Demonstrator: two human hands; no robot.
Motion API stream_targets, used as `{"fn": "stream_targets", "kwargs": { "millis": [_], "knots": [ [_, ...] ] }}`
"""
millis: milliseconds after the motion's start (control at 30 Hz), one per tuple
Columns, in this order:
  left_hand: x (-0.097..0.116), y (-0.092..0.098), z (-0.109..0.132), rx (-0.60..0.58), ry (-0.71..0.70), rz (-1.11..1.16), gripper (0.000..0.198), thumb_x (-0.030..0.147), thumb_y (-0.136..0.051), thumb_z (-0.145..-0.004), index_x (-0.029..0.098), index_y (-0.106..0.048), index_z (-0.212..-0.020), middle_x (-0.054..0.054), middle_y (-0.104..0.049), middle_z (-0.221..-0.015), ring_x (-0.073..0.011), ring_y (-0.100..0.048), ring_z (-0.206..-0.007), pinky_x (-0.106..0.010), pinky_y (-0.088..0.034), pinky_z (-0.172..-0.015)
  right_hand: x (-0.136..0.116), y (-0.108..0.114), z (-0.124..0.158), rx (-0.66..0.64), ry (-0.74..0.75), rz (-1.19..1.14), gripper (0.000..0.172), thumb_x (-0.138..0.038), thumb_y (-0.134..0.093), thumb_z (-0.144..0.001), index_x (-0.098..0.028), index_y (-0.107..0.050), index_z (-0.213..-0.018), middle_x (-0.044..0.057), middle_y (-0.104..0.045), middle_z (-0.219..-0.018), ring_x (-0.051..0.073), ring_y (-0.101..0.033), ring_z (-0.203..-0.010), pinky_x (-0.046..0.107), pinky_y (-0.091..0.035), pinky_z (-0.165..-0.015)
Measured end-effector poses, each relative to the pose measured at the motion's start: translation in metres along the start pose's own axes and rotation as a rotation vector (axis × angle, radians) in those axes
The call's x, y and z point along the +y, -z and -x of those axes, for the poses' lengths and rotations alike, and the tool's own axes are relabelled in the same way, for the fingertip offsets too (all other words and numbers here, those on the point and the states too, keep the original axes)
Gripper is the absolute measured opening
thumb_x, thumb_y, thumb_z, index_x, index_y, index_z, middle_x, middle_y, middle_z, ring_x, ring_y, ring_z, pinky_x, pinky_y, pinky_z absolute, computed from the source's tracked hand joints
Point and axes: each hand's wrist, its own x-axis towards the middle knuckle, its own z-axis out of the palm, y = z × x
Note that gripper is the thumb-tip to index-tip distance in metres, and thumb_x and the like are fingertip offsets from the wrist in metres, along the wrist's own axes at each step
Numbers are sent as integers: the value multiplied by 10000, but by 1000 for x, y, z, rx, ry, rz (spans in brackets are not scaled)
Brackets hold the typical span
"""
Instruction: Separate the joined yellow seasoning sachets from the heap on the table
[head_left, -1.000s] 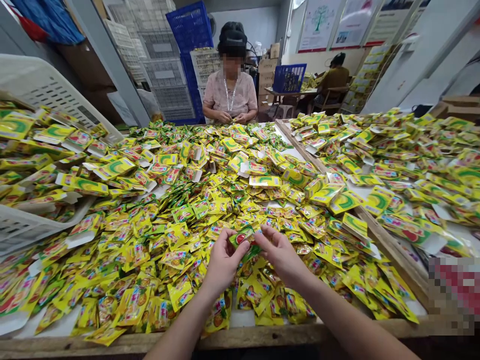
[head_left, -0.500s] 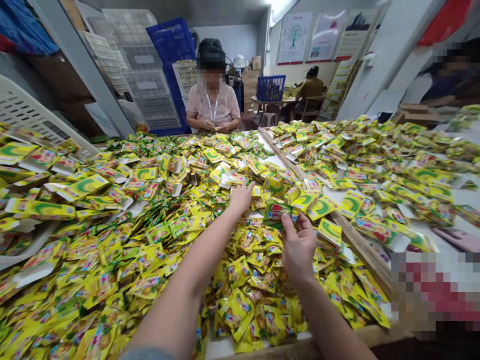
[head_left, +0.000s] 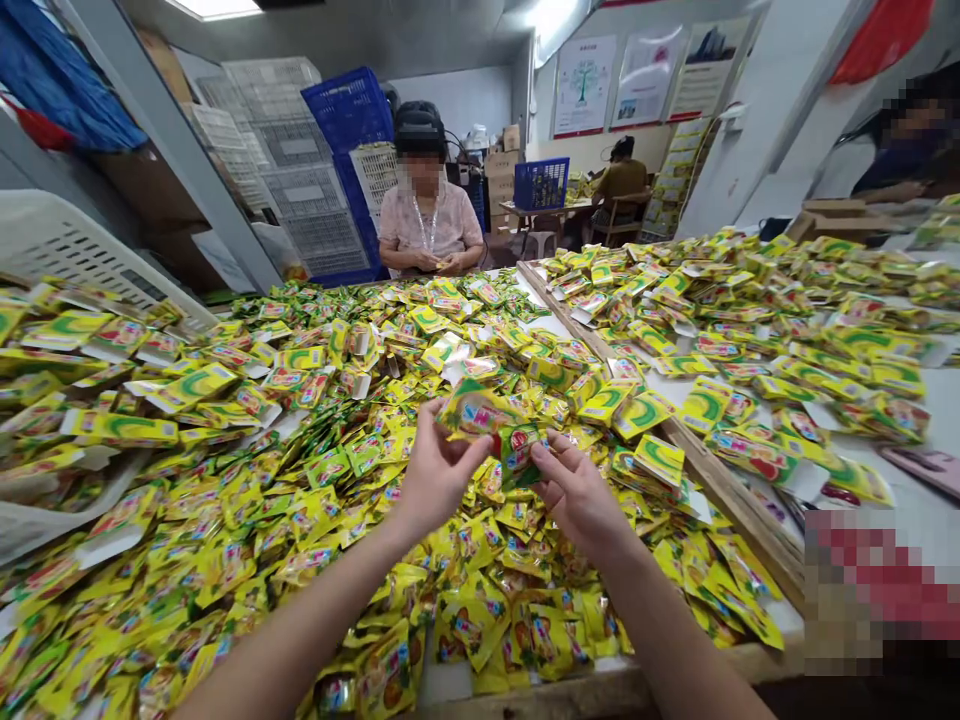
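Entry: one foil sachet strip (head_left: 480, 415), pinched in our left grip (head_left: 442, 470); our right grip (head_left: 577, 500) curls just beside its green end, contact hard to make out. Loose sachets (head_left: 480, 620) heap beneath both grips on the wooden desk (head_left: 615, 690).

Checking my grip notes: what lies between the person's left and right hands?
In the head view, yellow-green foil sachets span the gap between the left hand and the right hand.
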Motion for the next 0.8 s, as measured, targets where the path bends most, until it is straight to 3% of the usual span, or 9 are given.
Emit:
{"fn": "stream_targets", "kwargs": {
  "millis": [67,167,233,300,367,500,567,800],
  "knots": [
    [3,11,28,58,-57,8,605,352,-671,-750,237,-307,-1220,-99,-650,-992,-234,-676,-858,-392,-542,-749,0,-1,5,-68,1,60,428,-378,-840,-549,-219,-609,-873,-20,-707,-813,137,-659,-710,242,-541,-629],
    [2,26,53,215,-269,-456,806,264,-789,-592,251,-368,-1279,-160,-544,-1254,-372,-463,-1241,-570,-368,-998,2,1,12,-195,85,276,318,-338,-810,-618,-210,-650,-862,-9,-701,-845,139,-656,-771,251,-547,-707],
    [-2,32,64,155,-331,-760,753,148,-779,-522,275,-491,-1206,-129,-533,-1298,-416,-373,-1299,-616,-257,-1051,4,1,16,-369,74,419,241,-315,-772,-677,-203,-667,-862,8,-698,-858,146,-653,-790,259,-549,-724],
    [-10,33,74,-11,-251,-872,638,97,-715,-535,274,-555,-1127,-100,-640,-1140,-382,-544,-1136,-550,-389,-968,4,1,21,-494,45,490,216,-308,-748,-710,-207,-671,-884,12,-694,-846,145,-654,-768,257,-554,-703],
    [-20,30,86,-73,-138,-845,553,139,-690,-565,242,-560,-1093,-88,-688,-964,-321,-651,-897,-433,-504,-779,2,-2,27,-461,89,481,220,-307,-739,-725,-223,-658,-911,4,-691,-834,138,-658,-736,251,-558,-682],
    [-38,21,104,133,-38,-701,510,303,-710,-617,206,-532,-1084,-78,-686,-845,-275,-661,-724,-340,-492,-599,4,-13,37,-155,434,422,205,-268,-720,-749,-257,-618,-927,-5,-677,-843,139,-657,-729,256,-558,-678],
    [-40,18,108,206,-30,-611,480,328,-716,-627,219,-532,-1057,-54,-680,-797,-246,-655,-677,-306,-470,-559,10,-18,41,-91,596,523,216,-219,-711,-748,-260,-617,-939,5,-660,-854,146,-647,-736,262,-551,-672],
    [-35,18,104,184,10,-561,397,347,-650,-702,222,-489,-1042,-12,-680,-790,-205,-661,-676,-285,-490,-578,16,-20,45,-235,887,1049,178,-163,-655,-771,-214,-635,-940,19,-685,-794,143,-631,-663,257,-518,-600]
  ]
}}
